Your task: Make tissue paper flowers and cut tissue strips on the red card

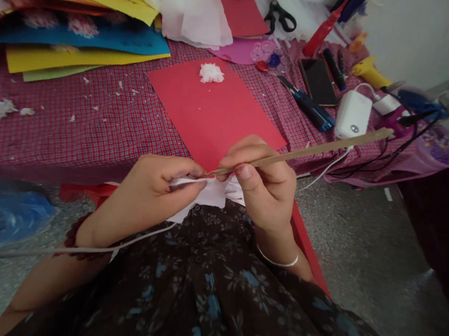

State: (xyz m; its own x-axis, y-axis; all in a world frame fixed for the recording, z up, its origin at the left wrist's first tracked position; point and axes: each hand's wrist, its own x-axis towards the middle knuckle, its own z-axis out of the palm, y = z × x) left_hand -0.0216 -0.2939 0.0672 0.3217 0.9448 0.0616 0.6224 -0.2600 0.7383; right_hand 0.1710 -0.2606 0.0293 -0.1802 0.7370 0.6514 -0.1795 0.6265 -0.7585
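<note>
My right hand (268,193) is closed around a thin brown wooden stick (326,145), which slants up to the right. The stick's tapered end meets the fingertips of my left hand (151,191). Pinched between my left thumb and fingers is a piece of thin white paper (213,194), its loose part hanging below both hands. Just beyond my hands, a red paper sheet (215,112) lies on the table with a small white paper flower (211,72) near its far edge.
A checked cloth (124,116) covers the table, with white scraps scattered at left. Stacked coloured papers (93,35) stand at the back left. Scissors (278,15), a phone (317,81), a blue cutter (310,110) and a white charger (353,114) with cables lie to the right.
</note>
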